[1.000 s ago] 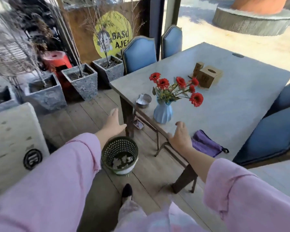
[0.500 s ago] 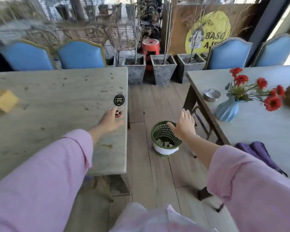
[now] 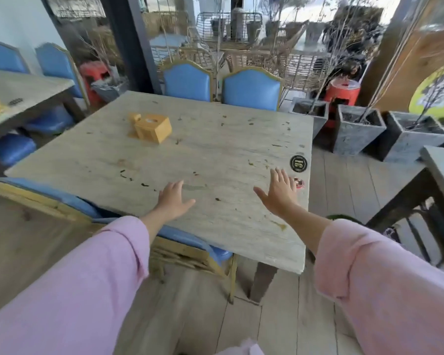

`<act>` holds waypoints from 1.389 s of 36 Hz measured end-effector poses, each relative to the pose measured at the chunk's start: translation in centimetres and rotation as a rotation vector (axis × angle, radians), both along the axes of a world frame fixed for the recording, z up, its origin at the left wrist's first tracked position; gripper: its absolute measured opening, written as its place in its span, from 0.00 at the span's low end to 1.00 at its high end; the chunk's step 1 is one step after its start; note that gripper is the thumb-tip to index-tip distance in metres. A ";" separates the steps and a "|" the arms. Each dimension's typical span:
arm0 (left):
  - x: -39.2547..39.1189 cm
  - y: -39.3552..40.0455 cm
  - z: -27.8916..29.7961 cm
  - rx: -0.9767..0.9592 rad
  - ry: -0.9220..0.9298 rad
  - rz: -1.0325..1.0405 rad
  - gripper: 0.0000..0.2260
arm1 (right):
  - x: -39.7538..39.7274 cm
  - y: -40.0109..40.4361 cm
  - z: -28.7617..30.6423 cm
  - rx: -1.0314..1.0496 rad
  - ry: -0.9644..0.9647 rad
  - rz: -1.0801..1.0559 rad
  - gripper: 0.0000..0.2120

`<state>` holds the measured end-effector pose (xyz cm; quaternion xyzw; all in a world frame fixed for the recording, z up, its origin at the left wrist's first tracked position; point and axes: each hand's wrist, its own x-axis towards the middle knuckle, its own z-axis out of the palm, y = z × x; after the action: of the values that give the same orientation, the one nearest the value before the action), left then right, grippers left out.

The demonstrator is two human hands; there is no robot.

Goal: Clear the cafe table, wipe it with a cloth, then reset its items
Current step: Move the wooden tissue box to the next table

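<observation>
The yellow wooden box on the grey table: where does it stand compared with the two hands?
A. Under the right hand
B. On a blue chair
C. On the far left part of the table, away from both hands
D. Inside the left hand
C: the yellow wooden box stands on the far left part of the grey table, apart from the open left hand and right hand.

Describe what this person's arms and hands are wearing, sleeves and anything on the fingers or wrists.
Both arms wear loose, light pink long sleeves of soft-looking cloth. The left sleeve ends in a turned-back cuff short of the wrist; the right sleeve has a similar folded cuff. The left hand and right hand are bare: no gloves, and no rings, watch or bracelet show, though the picture is somewhat blurred.
</observation>
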<state>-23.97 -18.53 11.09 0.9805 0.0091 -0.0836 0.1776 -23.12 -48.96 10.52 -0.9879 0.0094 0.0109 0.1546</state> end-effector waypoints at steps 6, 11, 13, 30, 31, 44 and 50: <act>1.1 10.3 0.8 0.032 0.018 0.054 0.34 | 2.2 11.8 -0.1 0.049 -0.023 0.087 0.37; 2.8 16.1 1.1 0.064 0.018 0.055 0.34 | 4.0 18.1 -0.5 0.083 -0.027 0.142 0.37; 3.7 17.6 1.2 0.052 0.001 0.047 0.33 | 5.0 19.7 -0.5 0.092 -0.016 0.147 0.37; 15.7 26.0 0.6 -0.067 -0.130 0.168 0.31 | 19.7 28.3 0.4 0.047 0.024 0.213 0.36; 16.4 26.5 0.6 -0.065 -0.138 0.175 0.30 | 20.5 29.0 0.3 0.064 0.029 0.203 0.36; 30.7 33.1 -2.0 -0.310 -0.047 0.338 0.29 | 32.7 40.4 -2.8 0.427 0.099 -0.043 0.36; 39.2 35.2 -4.0 -0.494 0.115 0.404 0.31 | 38.6 44.7 -4.8 0.597 0.175 -0.224 0.38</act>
<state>15.21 16.62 7.12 0.8798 0.1931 -0.1018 0.4223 15.43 -4.29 5.68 -0.8872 0.1276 0.0809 0.4360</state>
